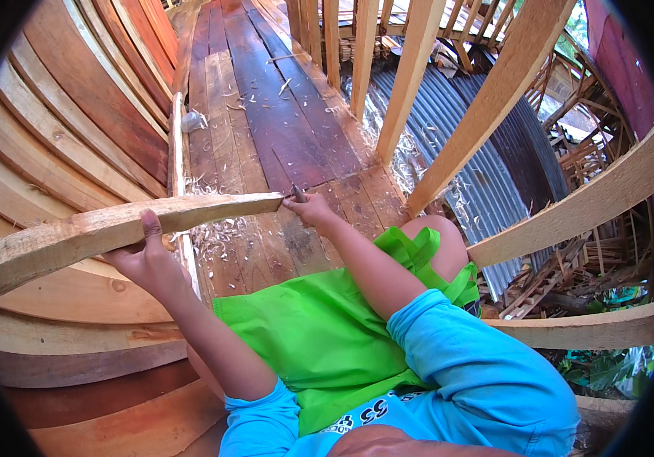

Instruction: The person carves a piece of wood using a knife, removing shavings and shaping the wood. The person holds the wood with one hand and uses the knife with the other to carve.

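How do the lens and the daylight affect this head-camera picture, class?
Head view: fisheye bends the wooden posts and curved plank toward a black rim; soft daylight, no harsh glare; left hand and right hand are sharp; the far deck looks slightly softer.

Curved plank (113, 228) across the lap, above the floorboards (266, 129); stacked planks (60, 122) left; upright posts (487, 99) right

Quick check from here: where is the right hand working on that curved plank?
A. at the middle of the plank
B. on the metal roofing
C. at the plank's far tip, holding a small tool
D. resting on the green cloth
C: the right hand holds a small dark tool against the tip of the curved plank, while the left hand grips the plank further back.
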A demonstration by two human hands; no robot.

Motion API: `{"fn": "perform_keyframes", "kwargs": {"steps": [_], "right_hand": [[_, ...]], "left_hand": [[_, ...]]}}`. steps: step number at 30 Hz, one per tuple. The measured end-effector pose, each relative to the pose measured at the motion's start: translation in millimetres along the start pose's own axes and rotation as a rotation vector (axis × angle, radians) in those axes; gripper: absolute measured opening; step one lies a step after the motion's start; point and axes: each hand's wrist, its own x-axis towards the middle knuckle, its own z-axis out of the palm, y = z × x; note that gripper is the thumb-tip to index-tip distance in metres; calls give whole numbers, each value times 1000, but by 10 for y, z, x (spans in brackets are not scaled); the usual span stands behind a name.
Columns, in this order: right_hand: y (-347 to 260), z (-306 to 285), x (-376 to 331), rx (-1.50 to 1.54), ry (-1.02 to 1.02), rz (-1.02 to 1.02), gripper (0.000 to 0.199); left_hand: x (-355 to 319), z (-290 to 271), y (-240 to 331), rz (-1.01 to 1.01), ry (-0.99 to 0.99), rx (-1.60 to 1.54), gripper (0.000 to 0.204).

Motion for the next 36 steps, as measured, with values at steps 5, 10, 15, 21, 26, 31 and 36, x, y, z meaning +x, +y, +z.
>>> {"fn": "perform_keyframes", "kwargs": {"steps": [5, 10, 15, 21, 26, 31, 36], "right_hand": [[-19, -115, 54, 125, -1, 30, 19], [-98, -46, 37, 218, 194, 134, 22], [-245, -210, 289, 404, 517, 174, 15], [-881, 89, 475, 267, 746, -237, 15], [-1513, 1172, 269, 25, 490, -637, 31], [-1727, 1490, 295, -963, -261, -687, 34], [-1723, 1496, 397, -759, -147, -531, 36]], "left_hand": [[1, 24, 0, 13, 14, 3, 83], [39, -51, -29, 57, 31, -8, 84], [26, -5, -80, 26, 19, -2, 80], [13, 24, -29, -24, 7, -40, 77], [77, -159, -97, 46, 47, 18, 71], [24, -22, -5, 21, 24, 16, 70], [1, 37, 3, 26, -21, 10, 76]]}}
